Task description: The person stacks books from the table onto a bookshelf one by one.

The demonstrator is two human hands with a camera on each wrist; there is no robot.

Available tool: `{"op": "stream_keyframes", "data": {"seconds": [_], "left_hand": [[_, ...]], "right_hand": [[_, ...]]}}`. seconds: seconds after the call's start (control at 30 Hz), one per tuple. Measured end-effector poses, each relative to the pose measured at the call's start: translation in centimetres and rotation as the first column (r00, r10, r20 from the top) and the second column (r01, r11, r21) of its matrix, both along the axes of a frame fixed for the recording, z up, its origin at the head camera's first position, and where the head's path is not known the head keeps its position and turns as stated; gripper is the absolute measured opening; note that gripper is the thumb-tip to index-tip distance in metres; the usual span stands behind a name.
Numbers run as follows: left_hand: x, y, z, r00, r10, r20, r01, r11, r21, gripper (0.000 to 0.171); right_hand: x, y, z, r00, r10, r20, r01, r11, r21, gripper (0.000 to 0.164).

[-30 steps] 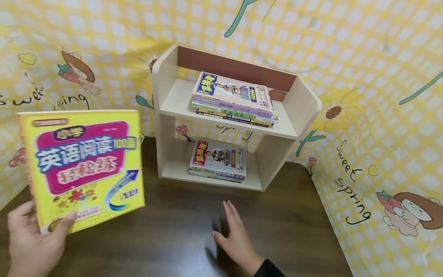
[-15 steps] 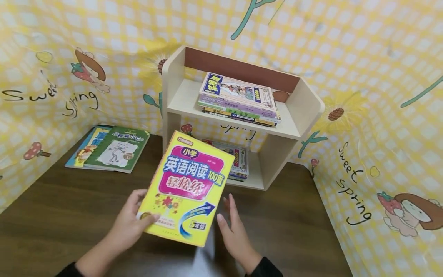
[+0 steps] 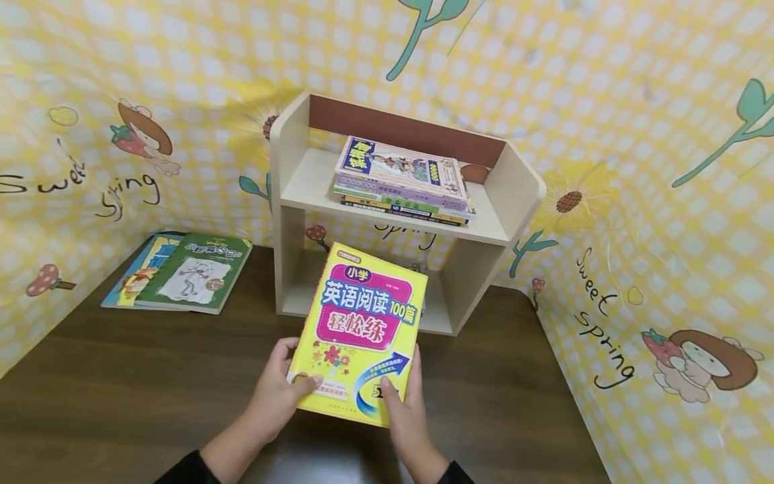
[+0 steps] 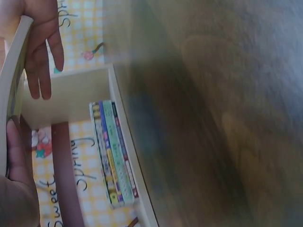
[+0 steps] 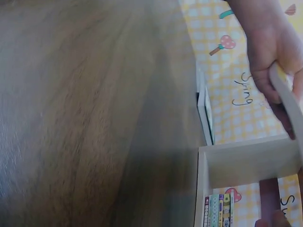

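Note:
A yellow paperback book (image 3: 369,302) with a magenta title panel is held up over the table, tilted, cover toward me in the head view. My left hand (image 3: 269,393) grips its lower left corner, thumb on the cover and fingers behind. At the lower right edge my right hand (image 3: 414,420) holds it too, its thumb pressed on the cover. From the left wrist, the right hand's fingers (image 4: 40,71) extend behind the book's edge (image 4: 12,80). The right wrist view shows the left hand (image 5: 267,52) around the opposite edge.
Behind stands a two-tier wooden shelf (image 3: 492,259). A stack of books (image 3: 399,176) lies on its upper tier; another stack (image 4: 113,151) on the lower tier is mostly hidden by the yellow book in the head view. A green book (image 3: 196,272) overlaps a blue one (image 3: 136,272) at the table's left.
The left hand has brought the yellow book from the far left to in front of the shelf. The right hand, earlier apart from it, now holds its right edge.

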State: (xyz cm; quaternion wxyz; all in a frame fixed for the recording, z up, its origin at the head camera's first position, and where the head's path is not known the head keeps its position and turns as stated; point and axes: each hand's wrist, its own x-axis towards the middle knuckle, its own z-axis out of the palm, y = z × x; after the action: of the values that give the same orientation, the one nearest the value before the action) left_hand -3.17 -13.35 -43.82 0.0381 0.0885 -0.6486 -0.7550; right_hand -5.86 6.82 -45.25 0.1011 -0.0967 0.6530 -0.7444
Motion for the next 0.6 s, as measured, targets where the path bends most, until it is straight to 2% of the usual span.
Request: {"op": "stream_keyframes", "data": {"seconds": [0.2,0.33,0.43,0.6], "left_hand": [[-0.7,1.4,-0.5,0.999,0.042,-0.016,-0.042,0.999,0.012,0.052],[-0.9,2.5,-1.1,0.998,0.060,-0.024,-0.060,0.998,0.014,0.051],[-0.8,3.1,-1.5,0.998,0.055,-0.015,-0.055,0.998,0.016,0.051],[-0.5,3.5,-1.9,0.999,0.055,0.000,-0.055,0.999,0.001,0.053]], "right_hand": [[0.6,0.1,-0.2,0.990,-0.129,0.054,0.126,0.990,0.059,0.068],[0.7,0.6,-0.1,0.979,-0.191,0.075,0.183,0.978,0.099,0.063],[0.4,1.1,0.2,0.976,-0.200,0.084,0.189,0.974,0.128,0.062],[-0.3,1.6,0.6,0.985,-0.154,0.083,0.141,0.980,0.143,0.062]]}}
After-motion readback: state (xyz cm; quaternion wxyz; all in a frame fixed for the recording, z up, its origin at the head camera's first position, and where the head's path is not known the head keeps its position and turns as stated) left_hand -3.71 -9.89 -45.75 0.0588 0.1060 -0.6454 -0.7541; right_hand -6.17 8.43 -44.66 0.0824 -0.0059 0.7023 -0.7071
